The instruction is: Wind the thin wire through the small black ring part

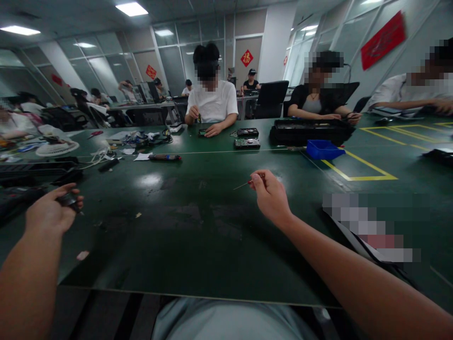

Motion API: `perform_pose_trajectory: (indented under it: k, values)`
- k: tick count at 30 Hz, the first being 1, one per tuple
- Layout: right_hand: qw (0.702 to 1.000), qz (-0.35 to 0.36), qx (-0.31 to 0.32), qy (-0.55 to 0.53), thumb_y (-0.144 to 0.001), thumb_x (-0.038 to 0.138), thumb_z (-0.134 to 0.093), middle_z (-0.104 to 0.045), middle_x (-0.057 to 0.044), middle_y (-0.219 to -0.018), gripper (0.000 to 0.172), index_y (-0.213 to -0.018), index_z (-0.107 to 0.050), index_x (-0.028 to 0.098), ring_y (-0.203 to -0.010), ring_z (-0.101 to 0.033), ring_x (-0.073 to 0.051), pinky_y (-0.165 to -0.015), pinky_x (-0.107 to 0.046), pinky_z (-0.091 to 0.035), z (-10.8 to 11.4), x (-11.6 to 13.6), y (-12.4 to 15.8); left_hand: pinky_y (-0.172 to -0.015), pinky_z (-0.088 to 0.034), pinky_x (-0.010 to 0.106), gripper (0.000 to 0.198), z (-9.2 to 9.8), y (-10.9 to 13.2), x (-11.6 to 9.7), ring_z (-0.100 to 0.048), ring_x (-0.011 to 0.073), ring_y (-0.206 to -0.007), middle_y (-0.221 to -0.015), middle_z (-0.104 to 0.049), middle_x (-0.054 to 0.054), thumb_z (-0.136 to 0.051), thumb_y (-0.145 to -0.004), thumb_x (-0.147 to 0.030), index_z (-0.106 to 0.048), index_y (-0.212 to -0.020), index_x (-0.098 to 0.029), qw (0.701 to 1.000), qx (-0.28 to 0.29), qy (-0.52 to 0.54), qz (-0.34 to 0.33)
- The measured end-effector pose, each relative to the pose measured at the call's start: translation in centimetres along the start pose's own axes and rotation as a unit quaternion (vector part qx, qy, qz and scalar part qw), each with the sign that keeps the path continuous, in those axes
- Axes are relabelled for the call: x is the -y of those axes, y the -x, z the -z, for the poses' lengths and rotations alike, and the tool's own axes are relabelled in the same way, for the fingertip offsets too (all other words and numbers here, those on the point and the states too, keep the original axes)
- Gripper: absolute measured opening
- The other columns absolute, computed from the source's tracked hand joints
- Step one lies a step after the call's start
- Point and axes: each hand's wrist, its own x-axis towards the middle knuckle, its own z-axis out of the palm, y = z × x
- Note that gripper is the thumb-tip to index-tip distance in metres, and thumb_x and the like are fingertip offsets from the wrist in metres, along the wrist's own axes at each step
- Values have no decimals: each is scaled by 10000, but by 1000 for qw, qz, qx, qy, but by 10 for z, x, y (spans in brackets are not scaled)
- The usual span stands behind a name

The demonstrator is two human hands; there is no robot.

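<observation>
My right hand [272, 194] is closed around the reddish handle of a thin screwdriver [241, 186]. Its slim metal shaft points left, above the green tabletop [170, 264]. At the far left, my left hand [51, 210] has its fingers curled around a small dark grey object [69, 201] with a shiny surface. What kind of object this is cannot be made out. Beside that hand, dark equipment [17, 200] lies at the table's left side.
Across the table, a person in a white shirt [212, 101] handles a small board. Two hard drives [247, 143] lie near them. A blue bin [323, 149] stands beside a long black unit [307, 133]. Cables [141, 138] and a pen-like tool [165, 157] lie left of centre.
</observation>
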Motion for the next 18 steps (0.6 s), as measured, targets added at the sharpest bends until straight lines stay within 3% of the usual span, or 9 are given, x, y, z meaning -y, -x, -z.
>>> perform_pose_trajectory:
  k: [3, 8, 13, 18]
  values:
    - [1000, -3, 1, -1, -981, 422, -437, -706, -52, -818, 257, -953, -598, 224, -776, -668, -219, -716, -362, -467, 0, -1, 0, -531, -415, 208, 235, 17, -2, 1, -476, 140, -610, -665, -531, 2, -539, -511, -76, -587, -718, -176, 997, 8, 63, 47]
    - [1000, -5, 9, -9, -987, 426, -433, -709, -55, -839, 265, -958, -599, 221, -793, -669, -218, -719, -359, -471, 0, -1, 1, -516, -428, 207, 187, 34, -3, 0, -464, 145, -606, -641, -516, 0, -553, -536, -108, -586, -701, -189, 995, -2, 84, 51]
    - [1000, 0, 1, -3, -982, 418, -443, -697, -41, -795, 246, -929, -592, 229, -757, -657, -209, -701, -348, -462, -1, 0, 0, -500, -384, 181, 223, 35, 1, 2, -443, 129, -555, -594, -482, -11, -501, -445, -89, -518, -653, -168, 997, -71, 20, 33]
    - [1000, -1, 4, -8, -981, 415, -444, -696, -40, -790, 245, -925, -591, 228, -754, -656, -208, -704, -348, -461, -1, 1, 0, -496, -383, 184, 170, 34, 1, 4, -433, 131, -524, -563, -463, -15, -486, -483, -97, -483, -640, -161, 997, -77, 11, 28]
